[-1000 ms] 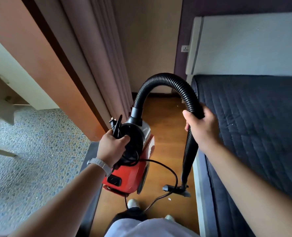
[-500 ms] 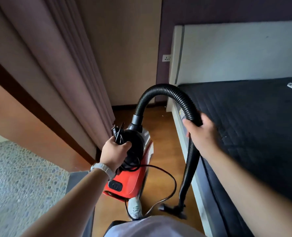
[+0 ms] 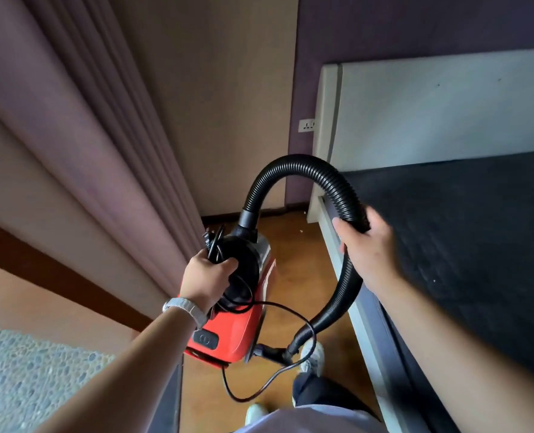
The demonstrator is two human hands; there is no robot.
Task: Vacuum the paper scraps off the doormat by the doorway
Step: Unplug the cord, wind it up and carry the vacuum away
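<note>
Vacuuming has not begun, by the look of it. The red canister vacuum (image 3: 237, 326) seems to be carried clear of the floor by the left hand (image 3: 207, 273), which grips its top handle along with the bundled power cord (image 3: 213, 245). The right hand (image 3: 368, 248) is wrapped round the black hose (image 3: 290, 170), and the nozzle (image 3: 275, 353) dangles below. A dark strip beside the left forearm may be the doormat (image 3: 165, 401) — no scraps show.

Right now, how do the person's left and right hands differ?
The left hand grips the top of the red vacuum, with cord bunched in its grip; the right hand grips the black ribbed hose. The left hand sits lower, by the curtain; the right hand is higher, beside the bed. The left wrist wears a pale band; the right wrist is bare. Both curl round parts of one vacuum.
</note>
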